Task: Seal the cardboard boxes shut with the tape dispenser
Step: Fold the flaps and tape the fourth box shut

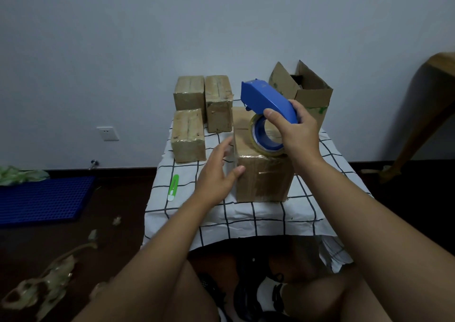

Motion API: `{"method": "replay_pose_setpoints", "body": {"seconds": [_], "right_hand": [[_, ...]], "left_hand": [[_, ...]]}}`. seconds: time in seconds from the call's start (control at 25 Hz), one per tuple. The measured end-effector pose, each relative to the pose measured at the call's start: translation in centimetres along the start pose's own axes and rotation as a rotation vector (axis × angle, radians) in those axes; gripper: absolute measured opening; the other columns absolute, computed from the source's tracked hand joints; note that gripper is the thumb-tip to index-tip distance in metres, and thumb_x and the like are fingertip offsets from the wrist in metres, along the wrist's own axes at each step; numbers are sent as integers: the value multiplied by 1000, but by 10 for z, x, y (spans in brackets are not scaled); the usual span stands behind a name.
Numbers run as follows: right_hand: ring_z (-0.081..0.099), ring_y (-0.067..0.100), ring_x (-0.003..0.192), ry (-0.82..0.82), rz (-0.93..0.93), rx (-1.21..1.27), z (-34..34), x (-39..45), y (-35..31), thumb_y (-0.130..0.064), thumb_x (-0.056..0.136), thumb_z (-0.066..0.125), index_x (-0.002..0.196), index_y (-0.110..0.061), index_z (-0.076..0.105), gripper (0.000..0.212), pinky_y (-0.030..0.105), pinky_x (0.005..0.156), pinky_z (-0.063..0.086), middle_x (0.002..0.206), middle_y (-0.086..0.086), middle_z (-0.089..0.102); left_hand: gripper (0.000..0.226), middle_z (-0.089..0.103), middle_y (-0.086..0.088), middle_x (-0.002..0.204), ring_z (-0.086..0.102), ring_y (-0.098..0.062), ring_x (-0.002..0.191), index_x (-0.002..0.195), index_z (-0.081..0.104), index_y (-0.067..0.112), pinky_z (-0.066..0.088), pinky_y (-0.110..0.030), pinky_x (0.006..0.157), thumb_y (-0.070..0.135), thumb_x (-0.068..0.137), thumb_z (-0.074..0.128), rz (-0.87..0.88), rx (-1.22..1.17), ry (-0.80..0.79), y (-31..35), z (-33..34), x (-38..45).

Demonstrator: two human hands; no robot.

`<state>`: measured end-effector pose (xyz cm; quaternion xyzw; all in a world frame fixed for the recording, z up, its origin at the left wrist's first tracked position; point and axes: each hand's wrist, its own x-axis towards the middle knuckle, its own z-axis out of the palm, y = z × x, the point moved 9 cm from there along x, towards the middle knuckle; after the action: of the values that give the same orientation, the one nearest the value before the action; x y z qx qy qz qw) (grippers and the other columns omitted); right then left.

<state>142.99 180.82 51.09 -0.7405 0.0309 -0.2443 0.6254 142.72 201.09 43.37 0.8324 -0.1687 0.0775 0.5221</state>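
A brown cardboard box [261, 176] stands in the middle of the small table, its flaps closed and clear tape across its top and front. My right hand [293, 129] grips a blue tape dispenser [266, 100] with a roll of clear tape, tilted above the box's top. My left hand [216, 174] lies against the box's left side, fingers straight and thumb on the front corner. Three taped boxes [189, 134] stand at the table's back left.
An open cardboard box [310, 93] stands at the back right. A green utility knife [173, 187] lies on the checked tablecloth [246, 218] left of my hand. A blue mat [41, 201] and crumpled tape scraps [49, 275] lie on the floor at left; a wooden furniture leg [418, 129] rises at right.
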Motion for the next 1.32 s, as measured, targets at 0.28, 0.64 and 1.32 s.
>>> {"method": "replay_pose_setpoints", "body": {"seconds": [0.28,0.64,1.32], "right_hand": [[62,15,98,-12,-23,-15,0,0,-3,-49,81,75,119,-29,60,45,29,75,55,110,-3,61],[62,14,96,-21,-20,-12,-1,2,-1,-50,81,75,116,-31,60,42,34,80,56,109,-4,61],[62,15,95,-90,-12,-14,5,6,-2,-47,81,76,117,-25,62,45,27,73,54,108,-2,62]], "left_hand": [[53,35,11,142,34,3,128,148,38,16,26,-2,98,27,99,53,-65,51,234,13,43,-65],[70,26,2,147,37,-12,132,155,18,19,38,-26,101,30,96,54,-186,41,219,22,47,-55],[64,31,0,134,40,-19,125,145,36,17,42,-34,100,28,87,61,-418,-16,244,12,49,-39]]}}
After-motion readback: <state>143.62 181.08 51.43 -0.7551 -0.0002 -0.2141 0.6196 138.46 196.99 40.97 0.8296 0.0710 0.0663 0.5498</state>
